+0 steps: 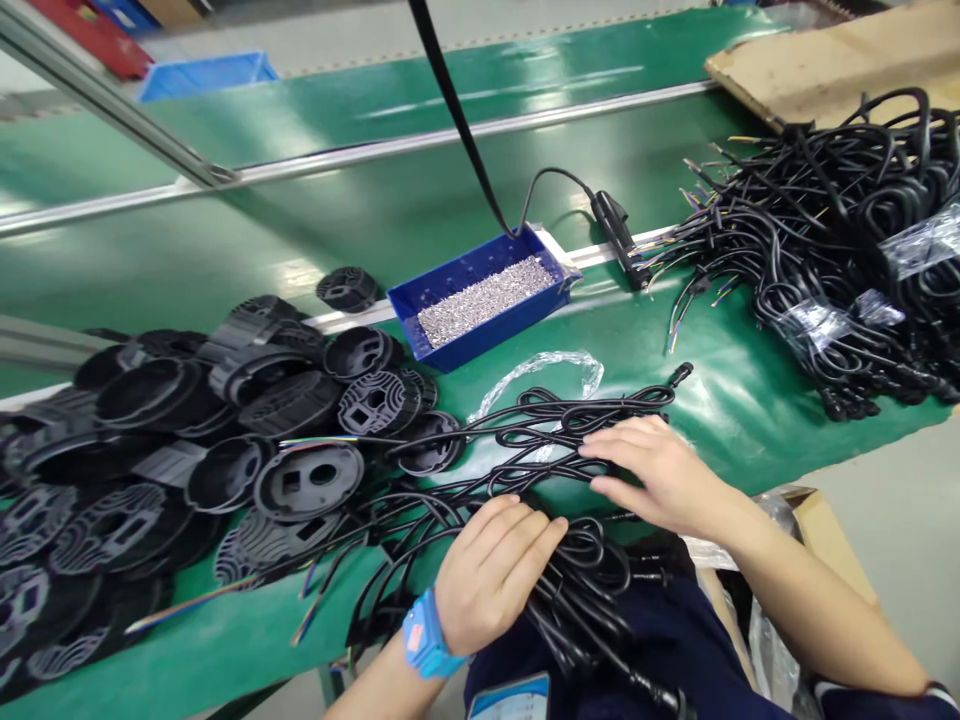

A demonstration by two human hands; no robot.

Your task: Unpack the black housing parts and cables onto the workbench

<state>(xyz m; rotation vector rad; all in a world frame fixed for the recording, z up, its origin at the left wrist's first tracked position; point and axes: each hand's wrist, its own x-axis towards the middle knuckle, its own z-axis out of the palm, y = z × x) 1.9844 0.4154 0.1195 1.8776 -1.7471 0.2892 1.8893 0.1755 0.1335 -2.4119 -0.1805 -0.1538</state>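
My left hand [491, 575], with a blue watch on its wrist, lies over a bundle of coiled black cables [581, 590] at the table's front edge. Its fingers are together and curled over the cables; the thumb is hidden. My right hand [656, 475] has its fingers stretched out, the tips at more looped black cables [555, 425] lying on the green tabletop. Their stripped ends, with thin coloured wires [202, 603], reach left among the black round housings [309, 480]. A ring of clear plastic wrap [525, 370] lies just behind these cables.
A blue bin [480, 340] of small metal pieces stands behind the cables. A black hand tool [619, 235] with a cord lies beside it. Many bundled cables [847, 250] are heaped at right, near cardboard [847, 60]. A black strap [457, 110] hangs above the bin.
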